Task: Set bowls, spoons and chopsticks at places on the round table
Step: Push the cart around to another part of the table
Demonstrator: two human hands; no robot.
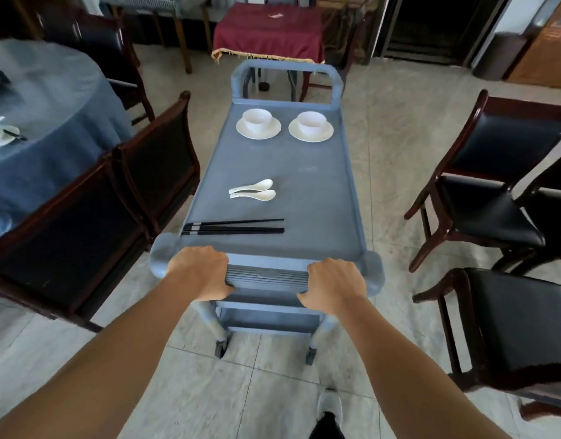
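Observation:
A grey service cart (307, 172) stands in front of me. My left hand (200, 271) and my right hand (333, 285) each grip its near handle bar (266, 276). At the cart's far end sit two white bowls on saucers, one on the left (257, 120) and one on the right (310, 123). Two white spoons (252, 190) lie side by side mid-tray. Black chopsticks (233, 228) lie crosswise near the handle. The round table (48, 122) with a blue cloth is at the left, with one set place (0, 134) on its edge.
Two dark wooden chairs (92, 198) stand between the cart and the round table. Two more chairs (500, 191) are on the right. A small table with a red cloth (269, 30) is beyond the cart. The floor is pale tile.

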